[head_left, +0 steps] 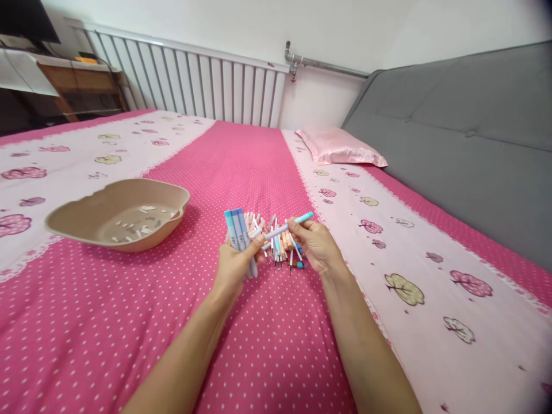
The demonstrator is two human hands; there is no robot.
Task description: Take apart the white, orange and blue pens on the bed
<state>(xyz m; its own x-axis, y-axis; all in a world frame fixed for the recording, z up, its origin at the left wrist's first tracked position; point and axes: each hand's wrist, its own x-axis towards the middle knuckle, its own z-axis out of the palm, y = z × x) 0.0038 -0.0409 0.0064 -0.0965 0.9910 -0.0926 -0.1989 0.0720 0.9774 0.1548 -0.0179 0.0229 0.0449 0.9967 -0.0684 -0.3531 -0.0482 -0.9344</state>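
My left hand (235, 261) is closed round several pale marker pens (240, 230) held side by side, their blue and teal ends pointing up. Between the thumb and fingers of my right hand (317, 241) is one pale marker with a light blue end (305, 217), tilted up to the right. Its lower left end reaches toward my left fingers; whether they touch it I cannot tell. Behind and below both hands lies a loose pile of pens and thin white sticks with dark tips (282, 247), with orange, pink and blue parts. My hands partly hide the pile.
A beige plastic basin (116, 241) with small white pieces in it stands on the bed at the left. The pink dotted bedspread (259, 356) spreads all around. Farther off are a pink pillow (340, 146), a grey headboard (457, 109) and a white radiator (194, 80).
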